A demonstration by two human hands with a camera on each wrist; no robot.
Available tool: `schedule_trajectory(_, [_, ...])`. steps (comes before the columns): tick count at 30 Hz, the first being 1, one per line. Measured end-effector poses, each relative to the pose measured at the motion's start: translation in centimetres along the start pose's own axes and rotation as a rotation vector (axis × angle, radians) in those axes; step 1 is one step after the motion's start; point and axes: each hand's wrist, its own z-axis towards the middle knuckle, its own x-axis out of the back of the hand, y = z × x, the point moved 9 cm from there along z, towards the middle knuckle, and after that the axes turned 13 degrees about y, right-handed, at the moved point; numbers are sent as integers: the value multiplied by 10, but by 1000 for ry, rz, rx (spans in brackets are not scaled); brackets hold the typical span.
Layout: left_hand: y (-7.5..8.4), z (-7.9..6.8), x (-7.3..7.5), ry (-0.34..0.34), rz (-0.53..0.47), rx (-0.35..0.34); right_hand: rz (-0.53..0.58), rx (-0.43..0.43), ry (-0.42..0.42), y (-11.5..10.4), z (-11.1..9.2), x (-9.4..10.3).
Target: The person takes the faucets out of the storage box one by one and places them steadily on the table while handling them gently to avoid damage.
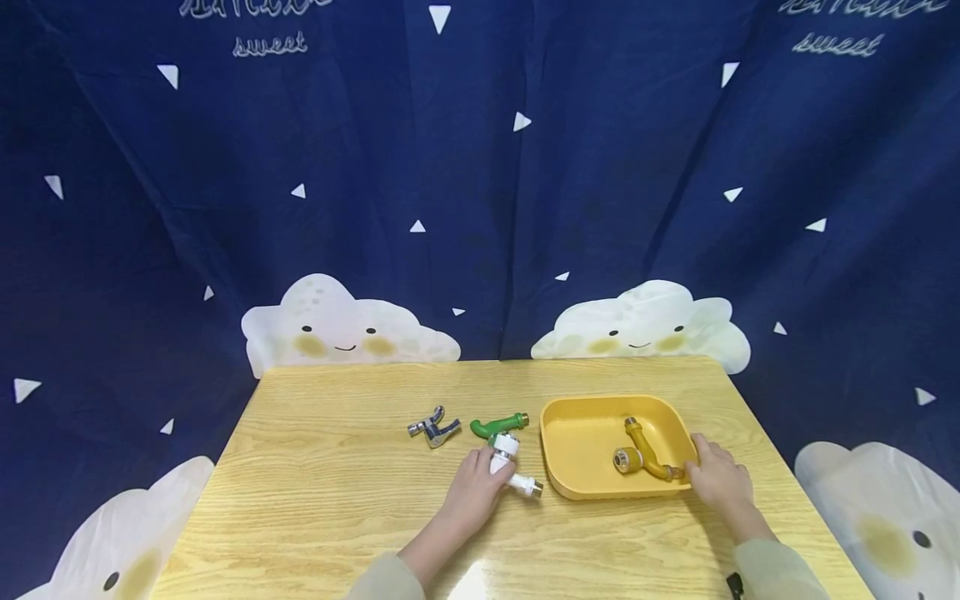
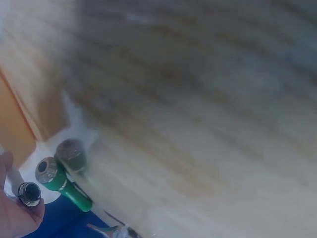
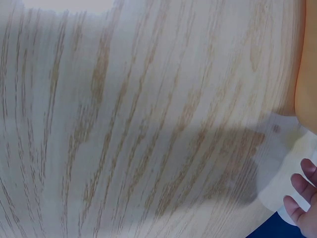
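My left hand (image 1: 474, 492) grips a white faucet (image 1: 522, 483) by its body, just above the table. Its threaded brass end points right, toward the tray. In the left wrist view, part of the white faucet (image 2: 14, 181) shows among the fingers. Right behind it lies a green faucet (image 1: 501, 425), partly covered. A chrome faucet (image 1: 433, 428) rests farther left. The yellow tray (image 1: 577, 454) holds a yellow faucet (image 1: 647, 450). At the tray's right rim is my right hand (image 1: 720, 479), touching it with loosely bent, spread fingers (image 3: 301, 186).
The wooden table (image 1: 315, 467) carries all these things. Behind it hangs a dark blue curtain (image 1: 375, 167) with white triangles and clouds, close to the table's back edge.
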Motion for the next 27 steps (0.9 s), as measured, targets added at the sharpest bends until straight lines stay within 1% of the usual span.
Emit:
schedule_trajectory(6, [-4,-10,-5,-27,-12,37,7,-3,-4,0,0,-1])
schedule_trajectory(9, [-6,-14,-7,-46,4,55,15,-2,-4,0,0,-1])
schedule_trajectory(14, [-12,-18,-9,-50,27,91,23,-2,-7,1,0,-2])
schedule_trajectory(18, [-14,-20,-5,-29,22,112,25,-3,-4,2,0,-3])
schedule_trajectory(24, [-15,-20,6,45,40,114,28,2,-1,2,0,-3])
schedule_trajectory(27, [-16,-21,7,49,51,131,29,0,-2,2,0,-3])
